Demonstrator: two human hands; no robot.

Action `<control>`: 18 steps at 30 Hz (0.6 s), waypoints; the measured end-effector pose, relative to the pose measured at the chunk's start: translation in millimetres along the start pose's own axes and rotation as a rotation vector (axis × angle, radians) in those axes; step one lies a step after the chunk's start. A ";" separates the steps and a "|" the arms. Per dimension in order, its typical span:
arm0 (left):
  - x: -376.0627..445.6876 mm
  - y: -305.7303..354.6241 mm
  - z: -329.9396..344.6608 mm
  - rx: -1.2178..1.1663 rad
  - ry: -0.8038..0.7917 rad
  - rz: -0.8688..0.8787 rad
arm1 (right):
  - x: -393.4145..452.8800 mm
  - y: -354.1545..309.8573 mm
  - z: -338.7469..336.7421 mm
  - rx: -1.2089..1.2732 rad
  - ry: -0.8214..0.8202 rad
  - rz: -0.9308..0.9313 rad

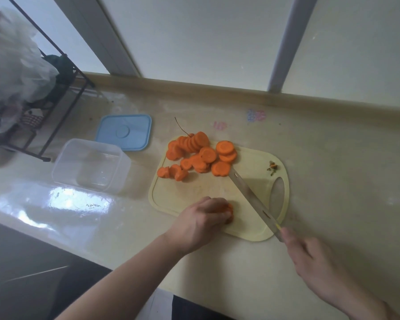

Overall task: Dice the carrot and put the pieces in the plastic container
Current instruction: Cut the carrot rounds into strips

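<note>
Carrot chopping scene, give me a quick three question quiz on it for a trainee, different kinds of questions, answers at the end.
1. True or false: the plastic container already holds carrot pieces.
2. Multiple choice: the left hand holds which thing? A) the blue lid B) a stack of carrot slices C) the knife handle
3. Fill the gap: the knife is held by the ___ hand, its blade lying across the cutting board.

Key
1. False. The container looks empty; the carrot slices lie on the board's far side.
2. B. The carrot stack sits under the fingers; the blue lid lies apart on the counter.
3. Right: the right hand grips the handle.
</note>
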State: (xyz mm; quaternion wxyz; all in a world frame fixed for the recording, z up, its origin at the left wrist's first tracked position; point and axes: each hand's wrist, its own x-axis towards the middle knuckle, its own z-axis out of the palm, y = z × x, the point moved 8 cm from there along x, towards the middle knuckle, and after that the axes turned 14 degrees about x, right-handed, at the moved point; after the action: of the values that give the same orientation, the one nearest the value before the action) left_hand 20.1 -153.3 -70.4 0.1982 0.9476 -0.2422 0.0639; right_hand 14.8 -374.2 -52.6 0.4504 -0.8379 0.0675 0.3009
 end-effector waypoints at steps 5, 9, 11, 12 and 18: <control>-6.7 6.5 5.2 0.002 0.106 -0.172 | 3.2 -3.2 2.6 0.005 -0.014 0.006; -10.7 14.9 2.7 0.108 0.142 -0.114 | 4.8 -5.7 2.1 0.004 -0.029 -0.014; -12.2 12.8 1.1 0.167 0.141 -0.062 | 5.0 -7.4 1.1 0.009 -0.028 -0.027; -12.3 10.1 0.1 0.174 0.143 -0.055 | 5.2 -7.4 0.7 0.010 -0.026 -0.032; -6.7 -0.4 -4.9 0.040 0.189 -0.218 | 5.8 -2.2 0.8 -0.002 -0.017 -0.042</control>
State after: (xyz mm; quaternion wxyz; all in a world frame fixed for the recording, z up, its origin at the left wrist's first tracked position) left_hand 14.3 -148.0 -67.6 0.2071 0.9618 -0.1169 0.1358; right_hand 20.0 -371.4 -54.7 0.4564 -0.8369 0.0460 0.2987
